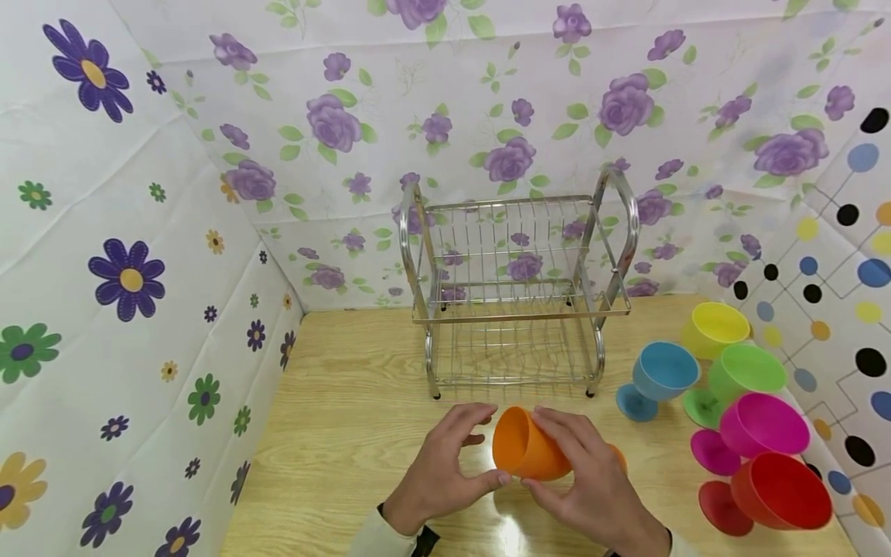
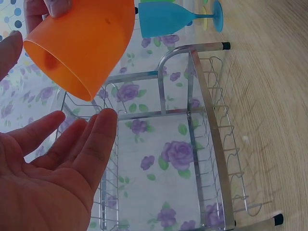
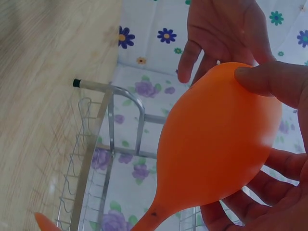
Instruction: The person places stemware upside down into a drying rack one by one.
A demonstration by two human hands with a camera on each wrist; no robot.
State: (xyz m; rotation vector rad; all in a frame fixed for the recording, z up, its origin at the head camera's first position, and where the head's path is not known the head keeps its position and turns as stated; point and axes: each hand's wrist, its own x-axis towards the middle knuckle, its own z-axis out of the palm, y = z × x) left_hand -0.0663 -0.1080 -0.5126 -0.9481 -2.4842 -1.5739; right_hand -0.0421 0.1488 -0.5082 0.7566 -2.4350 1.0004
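Metal rack [image 1: 522, 316] before floral backdrop [image 1: 473, 131]

Table [image 1: 348, 410]: rack [image 1: 522, 316] near back edge; yellow goblet [image 1: 717, 328], blue goblet [image 1: 666, 373], green goblet [image 1: 748, 373], magenta goblet [image 1: 764, 425], red goblet [image 1: 781, 492] toward right edge.

Orange goblet [image 1: 541, 455]: smooth plastic, satin sheen
Red goblet [image 1: 762, 510]: smooth plastic, softly glossy
Rack [image 1: 522, 316]: polished metal, bright highlights along its tubes
Rack feet [image 2: 278, 219]: matt, plastic or rubber
Tabletop [image 1: 348, 387]: wood-grained, smooth, shiny where light falls
Wall sheets [image 1: 452, 77]: matt, creased (cloth or plastic, I cannot tell)
Sleeve [image 1: 383, 539]: matt cloth
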